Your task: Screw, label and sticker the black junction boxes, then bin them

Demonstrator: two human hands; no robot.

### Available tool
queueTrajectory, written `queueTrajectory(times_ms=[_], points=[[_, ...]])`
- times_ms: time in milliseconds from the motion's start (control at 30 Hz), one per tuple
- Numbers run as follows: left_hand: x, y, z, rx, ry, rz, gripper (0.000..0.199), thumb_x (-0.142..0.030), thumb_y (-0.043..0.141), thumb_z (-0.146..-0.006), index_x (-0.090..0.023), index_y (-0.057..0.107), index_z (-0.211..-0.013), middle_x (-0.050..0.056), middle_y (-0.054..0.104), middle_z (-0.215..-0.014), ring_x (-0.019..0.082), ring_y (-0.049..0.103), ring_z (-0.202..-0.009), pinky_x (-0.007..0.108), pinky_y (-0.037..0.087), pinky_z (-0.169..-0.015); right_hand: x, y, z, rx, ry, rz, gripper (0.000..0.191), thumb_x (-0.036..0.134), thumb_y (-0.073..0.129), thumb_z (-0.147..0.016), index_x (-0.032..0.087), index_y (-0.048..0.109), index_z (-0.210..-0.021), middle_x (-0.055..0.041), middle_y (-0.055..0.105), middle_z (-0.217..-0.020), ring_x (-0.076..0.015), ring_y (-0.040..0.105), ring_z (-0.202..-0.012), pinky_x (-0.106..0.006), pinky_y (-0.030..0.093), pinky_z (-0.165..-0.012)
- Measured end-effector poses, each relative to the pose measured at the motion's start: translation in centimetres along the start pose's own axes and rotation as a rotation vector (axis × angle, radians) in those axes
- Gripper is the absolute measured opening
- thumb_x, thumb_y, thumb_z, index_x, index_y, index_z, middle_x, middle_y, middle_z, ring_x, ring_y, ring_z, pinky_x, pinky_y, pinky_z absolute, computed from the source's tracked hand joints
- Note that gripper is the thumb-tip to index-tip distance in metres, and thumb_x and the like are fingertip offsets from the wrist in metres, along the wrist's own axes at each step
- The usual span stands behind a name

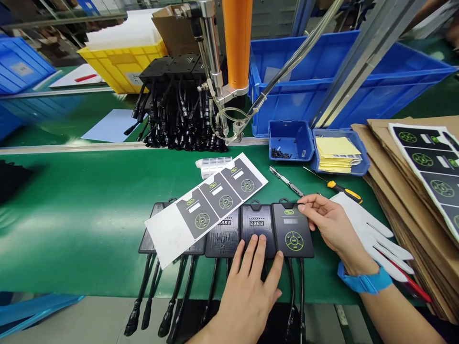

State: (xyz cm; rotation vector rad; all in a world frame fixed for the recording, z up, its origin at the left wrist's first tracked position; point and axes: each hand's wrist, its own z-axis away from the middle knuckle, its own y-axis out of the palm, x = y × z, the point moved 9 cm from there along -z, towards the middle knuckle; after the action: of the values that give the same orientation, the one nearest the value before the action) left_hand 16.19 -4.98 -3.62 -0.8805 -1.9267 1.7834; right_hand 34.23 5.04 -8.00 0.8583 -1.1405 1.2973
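Several black controller boxes (256, 222) with cables hanging off the bench edge lie in a row. The rightmost box carries a dark panel sticker (290, 220) with green button markings. My right hand (332, 224), in a blue wrist strap, has thumb and fingers closed at that sticker's upper right corner. Palm down and fingers spread, my left hand (251, 282) rests over the lower edges of the two rightmost boxes, holding nothing. A white sticker sheet (170, 234) with 3 dark panels lies slantwise across the left boxes, partly covering them.
A white glove (376, 229), a yellow-handled screwdriver (344, 191) and a pen-like knife (286, 181) lie right. Behind stand a blue screw bin (290, 138), a bin of yellow papers (339, 153) and stacked controllers (179, 105). An orange-bodied tool (236, 43) hangs above the bench.
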Motion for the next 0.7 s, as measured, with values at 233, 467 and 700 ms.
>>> queueTrajectory(times_ms=[233,467,700], points=[[0.19,0.01,-0.16,0.005,0.004,0.008,0.056,-0.044,0.061,-0.090,-0.021,0.047,-0.139,0.025,0.045,-0.144,0.039,0.042,-0.134,0.057,0.047,-0.100,0.06,-0.03,0.03,0.002,0.004,0.028,0.025,0.042,0.072,-0.078,0.019,0.065,-0.088,0.0053,0.051,-0.060,-0.0052,0.042,-0.045,-0.019,0.032,-0.044],[0.12,0.19,-0.21,0.033,0.012,-0.006,0.058,-0.045,0.059,-0.091,-0.021,0.044,-0.141,0.025,0.042,-0.145,0.039,0.039,-0.135,0.057,0.046,-0.101,-0.09,0.00,0.09,0.014,-0.010,0.052,0.026,0.043,0.071,-0.080,0.020,0.064,-0.090,0.0051,0.050,-0.061,-0.0057,0.041,-0.045,-0.020,0.032,-0.044],[0.08,0.27,-0.03,0.042,0.017,-0.002,0.059,-0.045,0.060,-0.091,-0.020,0.043,-0.142,0.027,0.040,-0.146,0.040,0.037,-0.136,0.058,0.045,-0.102,-0.08,0.06,-0.07,0.007,-0.010,0.083,0.029,0.045,0.071,-0.080,0.019,0.064,-0.090,0.0045,0.050,-0.062,-0.0063,0.041,-0.045,-0.022,0.032,-0.043]])
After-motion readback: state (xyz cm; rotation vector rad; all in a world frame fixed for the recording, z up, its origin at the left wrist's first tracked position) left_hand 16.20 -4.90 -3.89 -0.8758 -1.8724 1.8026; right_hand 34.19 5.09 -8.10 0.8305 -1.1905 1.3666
